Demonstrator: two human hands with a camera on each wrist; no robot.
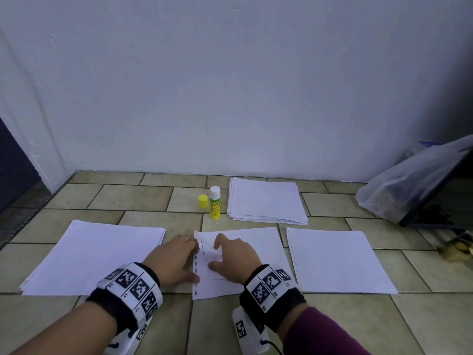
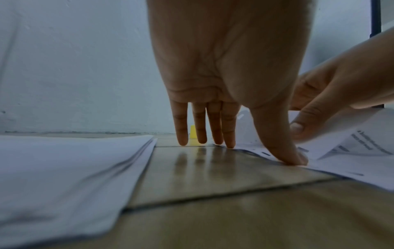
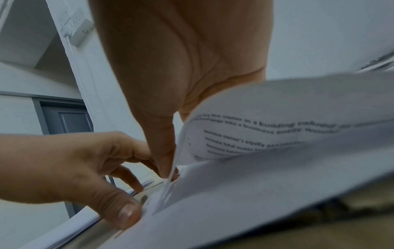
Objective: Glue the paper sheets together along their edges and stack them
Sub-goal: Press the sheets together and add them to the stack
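Top sheet curled up, printed underside.

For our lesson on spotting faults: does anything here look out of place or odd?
Yes. The glue stick stands uncapped, its yellow cap apart on the tiled floor, so it could dry out. The middle sheet's punched left edge is curled up in the right hand, while the left hand presses the lower sheet.

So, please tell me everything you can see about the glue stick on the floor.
The glue stick is a small yellow tube with green lettering on its label and a white top. It stands upright and uncapped on the tiled floor near the wall. Its yellow cap sits apart, just to its left. A stack of paper lies to its right. Neither hand touches it.
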